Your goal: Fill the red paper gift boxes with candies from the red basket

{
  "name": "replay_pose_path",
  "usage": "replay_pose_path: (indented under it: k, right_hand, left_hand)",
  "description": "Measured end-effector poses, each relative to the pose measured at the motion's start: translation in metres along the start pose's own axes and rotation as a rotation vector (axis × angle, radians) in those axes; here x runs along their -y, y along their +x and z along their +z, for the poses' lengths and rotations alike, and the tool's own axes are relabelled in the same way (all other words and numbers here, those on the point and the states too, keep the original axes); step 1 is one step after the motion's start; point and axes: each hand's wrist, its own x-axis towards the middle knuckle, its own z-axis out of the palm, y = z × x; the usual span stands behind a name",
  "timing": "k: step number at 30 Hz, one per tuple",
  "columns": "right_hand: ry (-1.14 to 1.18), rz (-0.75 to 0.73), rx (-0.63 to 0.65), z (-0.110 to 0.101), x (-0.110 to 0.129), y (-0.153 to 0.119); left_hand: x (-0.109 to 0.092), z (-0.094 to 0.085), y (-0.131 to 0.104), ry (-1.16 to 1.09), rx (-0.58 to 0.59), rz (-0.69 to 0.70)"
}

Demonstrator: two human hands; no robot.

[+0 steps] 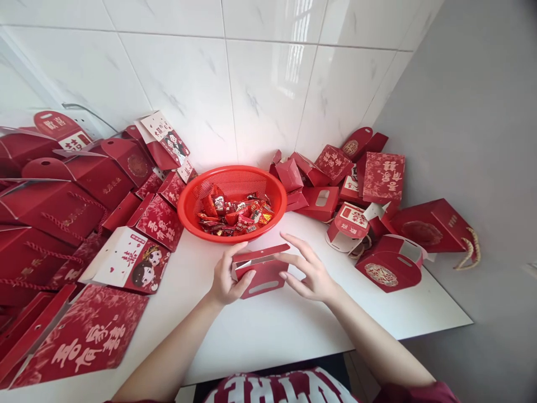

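A small red box (262, 274) with an oval cut-out on its near face is in front of me, its top partly open. My left hand (232, 277) grips its left end between thumb and fingers. At the box's right side, my right hand (308, 270) has its fingers spread, the fingertips at or very near the upper edge and right end. Just beyond the box stands a red plastic basket (187, 215) holding several wrapped candies (239, 215).
Many red boxes (84, 179) are piled on the left, a white-and-red cartoon box (130, 260) among them. More red boxes (384, 179) lie on the right, some with rope handles. A tiled wall (268, 84) rises behind the white table (226, 341).
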Motion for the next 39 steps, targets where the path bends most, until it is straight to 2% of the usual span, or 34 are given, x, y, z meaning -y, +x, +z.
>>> replay_pose_path:
  k: [4,7,10,12,14,16,20,25,27,29,31,33,35,39]
  right_hand:
    - [0.002,-0.053,0.039,-0.005,-0.005,0.026]
    - [0.037,-0.023,0.125,-0.012,-0.003,0.043]
    - [0.128,0.173,0.247,-0.021,0.004,0.059]
    - [0.22,0.33,0.285,-0.025,0.008,0.068]
    - [0.262,0.408,0.304,-0.027,0.011,0.073]
    - [0.238,0.383,0.335,-0.028,0.011,0.075]
    - [0.158,0.241,0.418,-0.032,0.009,0.078]
    - [-0.11,0.136,0.549,-0.037,0.019,0.086]
    - [-0.235,0.117,0.578,-0.035,0.025,0.09]
    - [-0.313,0.115,0.582,-0.032,0.03,0.093]
    - [-0.344,0.129,0.578,-0.028,0.032,0.095]
    - [-0.352,0.164,0.56,-0.023,0.033,0.095]
    - [-0.322,0.21,0.532,-0.02,0.034,0.092]
    - [-0.154,0.325,0.485,-0.016,0.038,0.088]
  left_hand:
    - [0.011,0.003,-0.003,0.136,-0.067,0.137]
    - [0.02,0.002,-0.004,0.221,-0.115,0.238]
    - [0.021,-0.001,-0.004,0.301,-0.107,0.285]
    - [0.017,-0.004,-0.002,0.338,-0.086,0.268]
    - [0.013,-0.005,0.0,0.359,-0.074,0.241]
    - [0.01,-0.006,0.001,0.371,-0.071,0.23]
    - [0.001,-0.008,0.005,0.378,-0.065,0.211]
    - [-0.027,-0.015,0.023,0.352,-0.105,0.057]
    - [-0.041,-0.019,0.037,0.302,-0.004,-0.027]
    - [-0.051,-0.023,0.051,0.202,0.173,-0.087]
    - [-0.057,-0.025,0.061,0.139,0.355,-0.126]
    - [-0.058,-0.027,0.065,0.162,0.481,-0.15]
    - [-0.059,-0.028,0.066,0.221,0.519,-0.16]
    - [-0.066,-0.037,0.067,0.3,0.492,-0.198]
